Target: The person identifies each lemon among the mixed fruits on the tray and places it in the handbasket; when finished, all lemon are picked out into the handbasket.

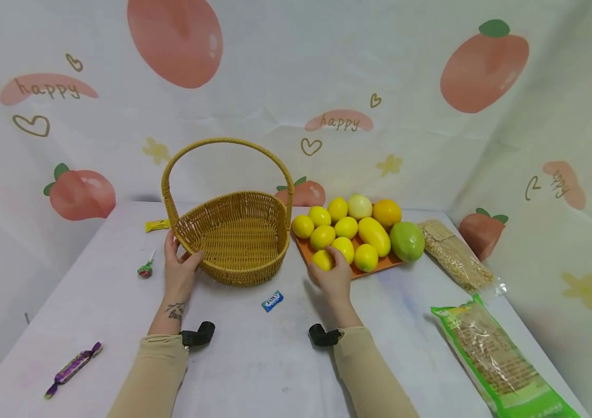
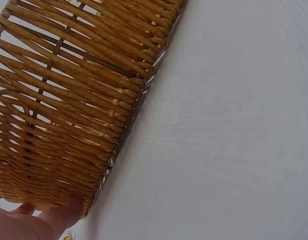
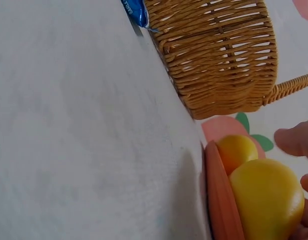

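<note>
A woven wicker basket [image 1: 238,238] with a tall arched handle stands on the table. My left hand [image 1: 180,267] holds its left side, with the thumb over the rim. Fingers [image 2: 64,217] press against the weave in the left wrist view. At the front left corner of an orange tray [image 1: 303,247], my right hand [image 1: 336,278] reaches over a lemon [image 1: 322,260]. In the right wrist view the thumb [image 3: 296,140] stands apart from that lemon [image 3: 266,200], while other fingers lie close against its upper side.
Several more lemons, a yellow mango [image 1: 374,235], an orange [image 1: 387,213] and a green fruit [image 1: 407,241] fill the tray. Two packets, one clear [image 1: 455,255] and one green [image 1: 505,360], lie rightward. Wrapped candies [image 1: 272,301] and a lollipop [image 1: 146,269] lie around the basket.
</note>
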A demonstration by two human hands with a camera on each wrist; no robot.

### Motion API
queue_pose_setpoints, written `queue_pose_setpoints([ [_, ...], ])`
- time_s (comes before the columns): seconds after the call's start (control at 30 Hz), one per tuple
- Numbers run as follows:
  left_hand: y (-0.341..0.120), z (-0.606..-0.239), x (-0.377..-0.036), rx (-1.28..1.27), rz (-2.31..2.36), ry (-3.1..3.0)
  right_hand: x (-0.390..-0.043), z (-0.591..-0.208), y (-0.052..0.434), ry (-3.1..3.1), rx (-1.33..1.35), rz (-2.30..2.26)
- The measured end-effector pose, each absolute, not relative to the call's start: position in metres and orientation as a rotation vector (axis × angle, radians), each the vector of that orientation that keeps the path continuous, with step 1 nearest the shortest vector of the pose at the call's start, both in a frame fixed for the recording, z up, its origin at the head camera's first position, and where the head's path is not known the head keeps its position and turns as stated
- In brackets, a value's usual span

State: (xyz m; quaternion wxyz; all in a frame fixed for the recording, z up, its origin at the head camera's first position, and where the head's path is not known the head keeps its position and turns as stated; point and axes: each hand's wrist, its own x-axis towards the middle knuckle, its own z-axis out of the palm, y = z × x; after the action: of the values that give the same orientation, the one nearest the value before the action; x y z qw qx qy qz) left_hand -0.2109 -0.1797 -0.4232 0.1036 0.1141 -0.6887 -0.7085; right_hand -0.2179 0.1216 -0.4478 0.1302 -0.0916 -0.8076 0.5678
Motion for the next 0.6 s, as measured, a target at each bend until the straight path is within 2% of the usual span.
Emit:
queue_pose_setpoints([
  [0.37, -0.179, -0.419, -0.209, 0.343, -2.11, -2.03, -0.218, -0.449, 0.123, -2.456, -0.214, 1.567],
  [0.6, -0.18, -0.427, -0.213, 0.318, -2.099, -2.014, -0.217, -0.433, 0.131, -2.39, -0.292, 1.777],
])
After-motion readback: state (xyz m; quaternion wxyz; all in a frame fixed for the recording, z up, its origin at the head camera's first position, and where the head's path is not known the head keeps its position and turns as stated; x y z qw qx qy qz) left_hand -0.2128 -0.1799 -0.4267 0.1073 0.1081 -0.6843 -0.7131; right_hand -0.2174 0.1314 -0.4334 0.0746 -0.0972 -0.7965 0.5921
